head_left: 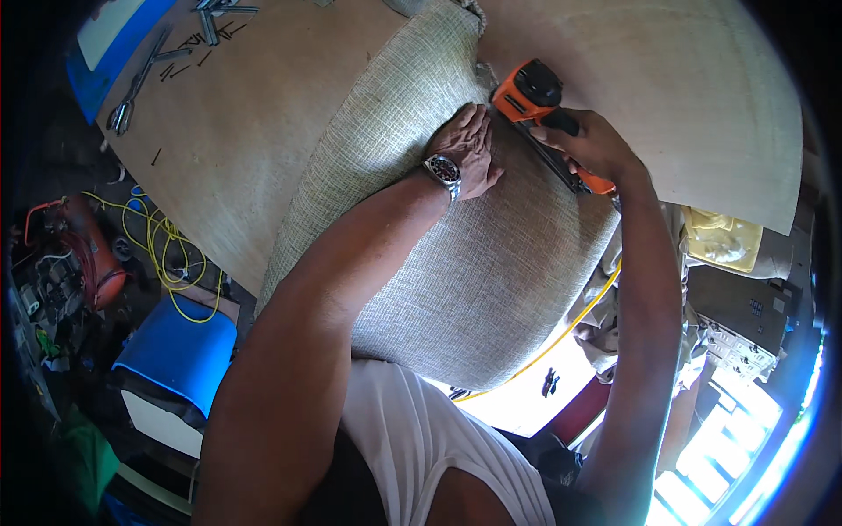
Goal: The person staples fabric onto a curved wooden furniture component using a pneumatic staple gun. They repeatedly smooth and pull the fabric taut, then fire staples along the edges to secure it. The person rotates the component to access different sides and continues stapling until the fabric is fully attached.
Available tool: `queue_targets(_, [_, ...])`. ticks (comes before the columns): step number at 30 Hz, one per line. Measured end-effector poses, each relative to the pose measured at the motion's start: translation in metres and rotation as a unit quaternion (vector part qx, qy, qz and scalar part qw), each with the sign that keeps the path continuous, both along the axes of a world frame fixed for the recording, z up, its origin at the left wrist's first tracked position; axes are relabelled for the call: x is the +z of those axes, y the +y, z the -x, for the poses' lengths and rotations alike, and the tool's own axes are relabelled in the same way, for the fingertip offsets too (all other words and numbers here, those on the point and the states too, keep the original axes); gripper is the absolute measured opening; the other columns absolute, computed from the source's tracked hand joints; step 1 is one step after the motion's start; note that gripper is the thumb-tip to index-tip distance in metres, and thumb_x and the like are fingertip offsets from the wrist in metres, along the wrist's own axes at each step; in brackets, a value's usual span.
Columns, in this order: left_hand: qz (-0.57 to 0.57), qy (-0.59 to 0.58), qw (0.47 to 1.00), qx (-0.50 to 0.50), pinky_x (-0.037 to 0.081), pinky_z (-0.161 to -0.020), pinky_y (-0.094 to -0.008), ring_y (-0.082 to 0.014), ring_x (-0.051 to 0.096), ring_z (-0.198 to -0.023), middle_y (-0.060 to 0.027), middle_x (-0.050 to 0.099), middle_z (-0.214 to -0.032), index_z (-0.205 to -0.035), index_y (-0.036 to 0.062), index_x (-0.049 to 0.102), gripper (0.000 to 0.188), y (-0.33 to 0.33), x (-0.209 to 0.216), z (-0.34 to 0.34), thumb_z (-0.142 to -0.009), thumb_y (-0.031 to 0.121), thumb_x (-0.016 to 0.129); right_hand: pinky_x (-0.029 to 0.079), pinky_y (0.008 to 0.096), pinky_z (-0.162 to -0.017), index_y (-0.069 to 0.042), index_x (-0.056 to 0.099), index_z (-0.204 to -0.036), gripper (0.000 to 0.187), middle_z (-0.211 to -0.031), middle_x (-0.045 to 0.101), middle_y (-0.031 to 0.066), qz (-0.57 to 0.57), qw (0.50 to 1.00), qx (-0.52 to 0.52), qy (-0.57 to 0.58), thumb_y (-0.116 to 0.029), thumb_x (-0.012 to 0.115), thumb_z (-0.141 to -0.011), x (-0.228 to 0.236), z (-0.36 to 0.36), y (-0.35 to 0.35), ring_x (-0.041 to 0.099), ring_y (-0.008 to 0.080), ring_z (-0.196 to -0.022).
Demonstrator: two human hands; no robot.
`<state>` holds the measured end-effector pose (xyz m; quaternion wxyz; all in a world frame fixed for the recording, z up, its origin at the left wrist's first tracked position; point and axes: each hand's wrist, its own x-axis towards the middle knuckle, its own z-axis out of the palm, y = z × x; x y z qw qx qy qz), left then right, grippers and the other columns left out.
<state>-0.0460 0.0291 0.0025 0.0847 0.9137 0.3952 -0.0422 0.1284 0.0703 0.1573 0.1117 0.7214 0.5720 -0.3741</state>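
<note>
A padded piece covered in beige-grey woven fabric (456,298) lies on a plywood worktop (246,131) and reaches back toward my body. My left hand (467,147), with a metal wristwatch above it, presses flat on the fabric near its far edge, thumb apart from the fingers. Just right of it, my right hand (601,145) grips the handle of an orange and black staple gun (529,88). The tool's nose is at the far edge of the fabric; whether it touches is hard to see. A yellow hose (583,320) runs along the piece's near right side.
Scissors (125,110), loose screws (175,72) and metal staple strips (209,26) lie at the worktop's far left. Below on the left are a coiled yellow hose (162,245), a blue seat (180,351) and a red tank (107,267). Yellow foam (724,241) sits at the right.
</note>
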Motion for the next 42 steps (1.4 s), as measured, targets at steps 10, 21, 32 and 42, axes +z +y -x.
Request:
queue_targets(10, [-0.014, -0.012, 1.000, -0.001, 0.007, -0.127, -0.0453, -0.0312, 0.022, -0.156, -0.0190, 0.039, -0.162, -0.150, -0.0072, 0.042, 0.082, -0.004, -0.009, 0.001, -0.102, 0.059, 0.032, 0.049, 0.0372, -0.063, -0.006, 0.072, -0.117, 0.052, -0.068, 0.063, 0.0048, -0.022, 0.997, 0.044, -0.061, -0.051, 0.073, -0.090, -0.034, 0.025, 0.007, 0.060, 0.0166, -0.057])
queue_targets(21, [-0.023, 0.012, 1.000, -0.011, 0.007, -0.127, -0.0445, -0.0302, 0.022, -0.156, -0.0189, 0.038, -0.162, -0.152, -0.0063, 0.041, 0.082, 0.000, -0.001, -0.002, -0.103, 0.058, 0.028, 0.049, 0.0342, -0.059, -0.004, 0.072, -0.114, 0.063, -0.067, 0.061, 0.0025, -0.031, 0.999, 0.017, -0.018, -0.059, 0.076, -0.084, -0.011, 0.004, 0.008, 0.061, 0.0147, -0.058])
queue_targets(32, [-0.016, -0.049, 0.999, -0.004, 0.008, -0.128, -0.0448, -0.0323, 0.023, -0.155, -0.0211, 0.039, -0.161, -0.149, -0.0083, 0.044, 0.080, -0.005, -0.010, -0.002, -0.103, 0.056, 0.032, 0.052, 0.0370, -0.066, -0.003, 0.075, -0.108, 0.066, -0.073, 0.067, 0.0041, 0.010, 0.997, 0.008, -0.073, -0.063, 0.078, -0.080, -0.020, 0.015, 0.003, 0.064, 0.0168, -0.062])
queue_targets(42, [-0.008, -0.017, 1.000, -0.009, 0.007, -0.128, -0.0449, -0.0309, 0.025, -0.155, -0.0204, 0.039, -0.161, -0.152, -0.0082, 0.040, 0.081, -0.003, -0.008, -0.001, -0.104, 0.057, 0.030, 0.052, 0.0363, -0.066, -0.007, 0.074, -0.113, 0.054, -0.072, 0.066, 0.0033, -0.036, 0.997, 0.012, -0.065, -0.054, 0.075, -0.086, -0.030, 0.016, -0.004, 0.063, 0.0165, -0.061])
